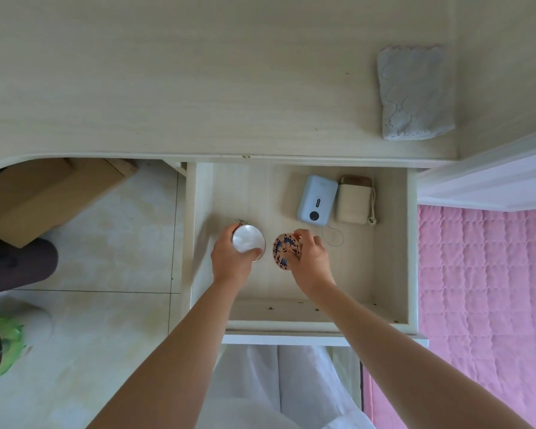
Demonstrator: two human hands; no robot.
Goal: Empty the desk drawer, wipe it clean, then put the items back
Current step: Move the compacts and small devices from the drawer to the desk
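The pale wooden desk drawer (393, 243) stands pulled out below the desktop. Inside it, my left hand (231, 258) grips a round shiny white compact (248, 241) between thumb and fingers. Beside it, my right hand (310, 261) pinches a round pink disc with a dark blue pattern (283, 250), tilted on edge. At the drawer's back lie a light blue power bank (317, 198) with a thin loop cord and a beige case (353, 199) with a brown top. A folded grey cloth (415, 91) lies on the desktop at the right.
The desktop (198, 72) spreads across the top of the view. A cardboard box (44, 193) sits under the desk at the left on the tiled floor. A pink quilted bed cover (483, 289) borders the drawer's right side. A green-lined bin (0, 345) is at the lower left.
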